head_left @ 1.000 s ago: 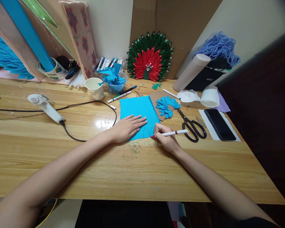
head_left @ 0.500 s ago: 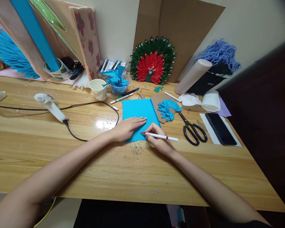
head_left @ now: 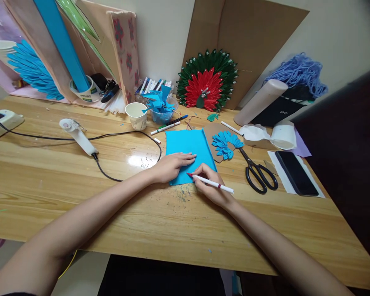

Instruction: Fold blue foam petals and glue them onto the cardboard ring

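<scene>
A blue sheet of paper (head_left: 188,146) lies flat on the wooden table (head_left: 80,176). My left hand (head_left: 172,165) rests palm down on its near part, fingers together and pointing right. My right hand (head_left: 211,187) grips a white marker with a red tip (head_left: 211,183); the tip touches the sheet's near edge, just right of my left fingertips. The marker's rear end points right.
Black scissors (head_left: 259,172) and a blue paper fan on cardboard (head_left: 226,144) lie right of the sheet, a phone (head_left: 296,172) farther right. A glue gun with cord (head_left: 78,135), paper cup (head_left: 136,115), markers and a bowl of blue paper pieces (head_left: 162,109) sit behind.
The marker tip has moved left along the sheet's near edge, from the right corner toward my left fingertips. The view has shifted left. My left hand stays pressed on the sheet.
</scene>
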